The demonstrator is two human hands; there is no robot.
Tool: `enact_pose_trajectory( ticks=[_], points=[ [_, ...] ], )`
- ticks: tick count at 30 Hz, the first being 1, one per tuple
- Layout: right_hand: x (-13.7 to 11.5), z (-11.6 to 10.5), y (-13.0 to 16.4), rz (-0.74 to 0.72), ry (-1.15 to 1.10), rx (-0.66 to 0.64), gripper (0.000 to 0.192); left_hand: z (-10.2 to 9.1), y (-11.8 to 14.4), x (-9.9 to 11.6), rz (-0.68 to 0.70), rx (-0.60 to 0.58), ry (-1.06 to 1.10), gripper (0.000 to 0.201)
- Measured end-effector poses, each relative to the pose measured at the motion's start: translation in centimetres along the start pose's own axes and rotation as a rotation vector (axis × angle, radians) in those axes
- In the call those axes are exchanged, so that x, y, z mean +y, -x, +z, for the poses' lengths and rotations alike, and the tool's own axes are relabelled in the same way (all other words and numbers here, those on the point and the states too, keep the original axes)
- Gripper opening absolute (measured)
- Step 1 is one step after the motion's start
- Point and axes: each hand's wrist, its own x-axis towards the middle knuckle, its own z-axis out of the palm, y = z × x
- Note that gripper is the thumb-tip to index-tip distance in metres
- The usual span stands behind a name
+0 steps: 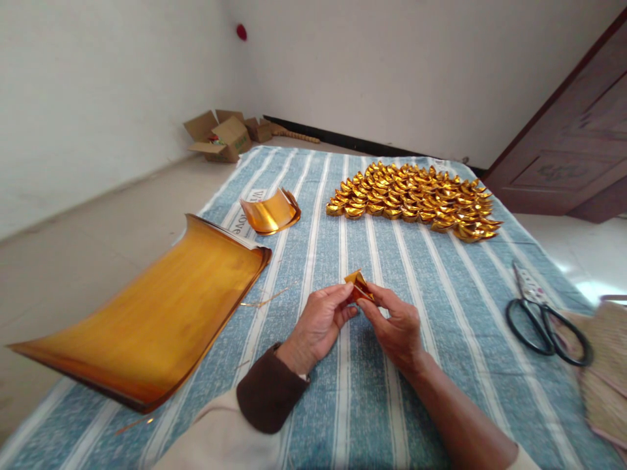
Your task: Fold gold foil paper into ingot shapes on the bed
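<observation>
Between my two hands is a small folded piece of gold foil paper [360, 282], held just above the striped cloth. My left hand [324, 316] pinches its left side between thumb and fingers. The fingertips of my right hand [396, 321] grip its right and lower edge. Beyond them, many folded gold foil ingots [416, 199] stand in close rows. To the left lies a large curled stack of gold foil sheets [161, 307], with a smaller curved stack of cut gold foil pieces [271, 212] behind it.
Black-handled scissors [543, 320] lie at the right, near a woven tan item [607, 372]. Blue and white striped cloth [323, 405] covers the table. Thin gold scraps [267, 300] lie near the large stack. Open cardboard boxes [223, 137] sit on the floor behind.
</observation>
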Motion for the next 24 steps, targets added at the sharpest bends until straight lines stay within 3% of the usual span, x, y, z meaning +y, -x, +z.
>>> enact_pose_trajectory(
  ticks=[24],
  points=[
    [-0.11, -0.22, -0.02, -0.029, 0.041, -0.062, 0.022, -0.13, -0.09, -0.17, 0.017, -0.09, -0.072, 0.025]
  ],
)
